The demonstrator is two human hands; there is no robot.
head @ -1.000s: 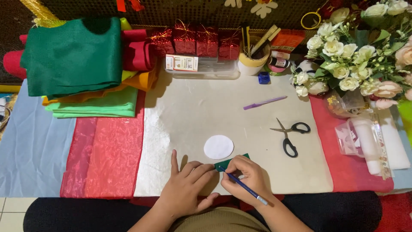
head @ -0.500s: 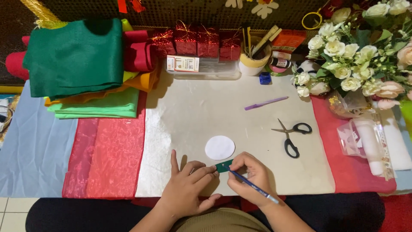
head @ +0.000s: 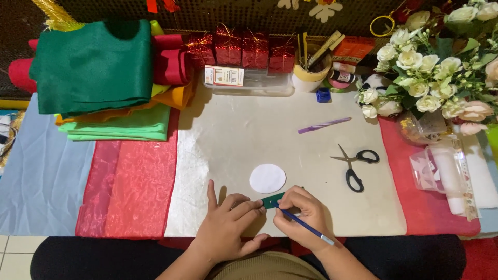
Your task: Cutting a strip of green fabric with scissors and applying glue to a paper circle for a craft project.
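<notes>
Your left hand [head: 228,228] lies flat near the front edge of the tabletop [head: 233,140], its fingertips pressing down the left end of a small dark green felt piece [head: 272,199]. Your right hand [head: 306,215] is closed around a blue pencil [head: 303,227], its grip tight on the shaft, the tip meeting the felt piece and the far end slanting back toward the front edge. The felt piece sits between both hands, just in front of a white paper circle [head: 267,178], close to it, though you cannot tell whether they touch. Black-handled scissors [head: 354,165] lie open to the right, well apart from your hands. A purple stick [head: 324,125] lies further back. A stack of folded felt sheets [head: 104,83] fills the back left corner, and a bunch of white flowers [head: 430,72] the back right.
</notes>
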